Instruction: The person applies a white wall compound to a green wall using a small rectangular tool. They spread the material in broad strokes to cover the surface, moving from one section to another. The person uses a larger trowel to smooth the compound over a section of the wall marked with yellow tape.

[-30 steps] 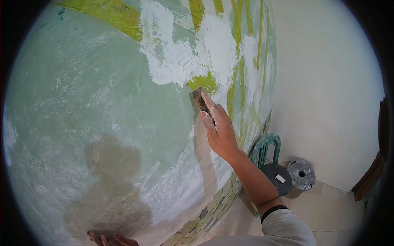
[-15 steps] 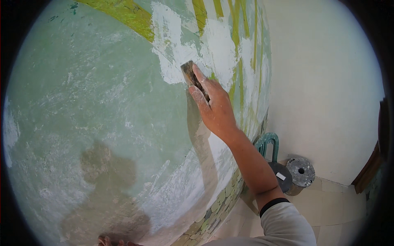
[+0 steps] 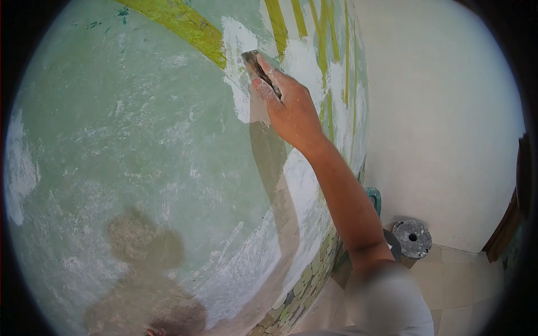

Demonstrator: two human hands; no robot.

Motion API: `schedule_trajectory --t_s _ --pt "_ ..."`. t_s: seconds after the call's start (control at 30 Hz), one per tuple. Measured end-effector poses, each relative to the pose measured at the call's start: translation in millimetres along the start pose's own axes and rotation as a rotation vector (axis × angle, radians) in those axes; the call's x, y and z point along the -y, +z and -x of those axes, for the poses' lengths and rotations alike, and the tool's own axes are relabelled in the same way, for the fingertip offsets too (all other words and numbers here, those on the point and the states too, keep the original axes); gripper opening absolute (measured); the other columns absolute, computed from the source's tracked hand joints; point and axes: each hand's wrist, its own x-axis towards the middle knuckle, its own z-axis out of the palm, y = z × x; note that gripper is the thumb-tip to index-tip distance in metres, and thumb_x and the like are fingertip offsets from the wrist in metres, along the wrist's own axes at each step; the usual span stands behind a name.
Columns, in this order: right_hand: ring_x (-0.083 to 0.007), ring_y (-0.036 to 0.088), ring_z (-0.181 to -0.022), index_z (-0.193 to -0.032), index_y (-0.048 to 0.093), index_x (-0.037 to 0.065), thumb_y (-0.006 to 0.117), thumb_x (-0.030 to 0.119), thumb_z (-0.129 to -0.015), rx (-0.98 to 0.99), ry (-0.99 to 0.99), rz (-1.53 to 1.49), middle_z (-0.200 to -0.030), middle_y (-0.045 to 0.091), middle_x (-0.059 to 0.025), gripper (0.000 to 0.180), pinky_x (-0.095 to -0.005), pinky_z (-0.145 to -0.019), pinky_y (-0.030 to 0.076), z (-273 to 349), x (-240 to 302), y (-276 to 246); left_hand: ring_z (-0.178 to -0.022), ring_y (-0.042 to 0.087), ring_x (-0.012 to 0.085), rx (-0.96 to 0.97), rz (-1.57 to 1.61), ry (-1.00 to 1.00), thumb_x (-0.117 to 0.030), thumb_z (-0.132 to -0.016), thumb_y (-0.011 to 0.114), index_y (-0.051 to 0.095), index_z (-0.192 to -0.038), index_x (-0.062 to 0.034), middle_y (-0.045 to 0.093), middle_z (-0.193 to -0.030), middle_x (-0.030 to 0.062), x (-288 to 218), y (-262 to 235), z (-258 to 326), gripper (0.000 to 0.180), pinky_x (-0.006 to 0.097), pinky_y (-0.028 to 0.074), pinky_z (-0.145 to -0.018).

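Note:
My right hand (image 3: 294, 112) is closed around a putty knife (image 3: 252, 60), its blade dark and smeared. The blade's end lies against a pale green wall (image 3: 134, 134), over a patch of white filler (image 3: 240, 39). White residue coats my thumb and fingers. Yellow-green painted stripes (image 3: 196, 35) run above and to the right of the tool. Of my left hand (image 3: 155, 332), only a sliver shows at the bottom edge; its fingers are mostly hidden.
A plain white wall (image 3: 431, 112) meets the green one at the right. On the tiled floor (image 3: 459, 280) stands a round, paint-spattered grey object with a central hole (image 3: 412, 239), beside a green curved piece (image 3: 374, 199). Stone-like cladding (image 3: 294, 299) lines the wall's lower part.
My right hand and the putty knife have moved up the wall over the white filler. My left hand has slipped further out at the lower edge.

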Motion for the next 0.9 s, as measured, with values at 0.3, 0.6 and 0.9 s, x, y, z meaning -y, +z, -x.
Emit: schedule_trajectory --t_s 0.3,0.6,0.9 --pt "-0.038 0.051 -0.122 -0.138 0.05 0.012 0.054 0.037 -0.095 0.039 0.044 0.042 -0.13 0.055 -0.0232 0.05 -0.0377 -0.103 0.039 -49 25 -9 -0.13 0.041 0.0421 0.007 0.105 -0.056 -0.018 -0.093 0.046 0.048 -0.125 -0.0047 0.05 -0.128 0.0242 -2 3 -2 0.034 0.06 0.023 -0.111" --pt "-0.0362 0.05 -0.123 -0.137 0.05 0.011 0.052 0.037 -0.096 0.016 0.018 0.01 -0.131 0.055 -0.021 0.049 -0.0382 -0.104 0.037 -70 22 -6 -0.114 0.05 0.0476 -0.214 -0.014 -0.245 -0.01 -0.097 0.04 0.047 -0.125 -0.0073 0.051 -0.115 0.0254 -51 22 -36 0.028 0.07 0.032 -0.1" --pt "-0.039 0.054 -0.117 -0.135 0.051 0.008 0.052 0.036 -0.095 0.052 0.042 0.049 -0.126 0.058 -0.0217 0.049 -0.0396 -0.101 0.041 -32 21 -15 -0.107 0.054 0.042 -0.165 0.132 -0.106 -0.016 -0.094 0.047 0.051 -0.111 -0.001 0.055 -0.107 0.0232 -5 10 1 0.023 0.065 0.032 -0.101"
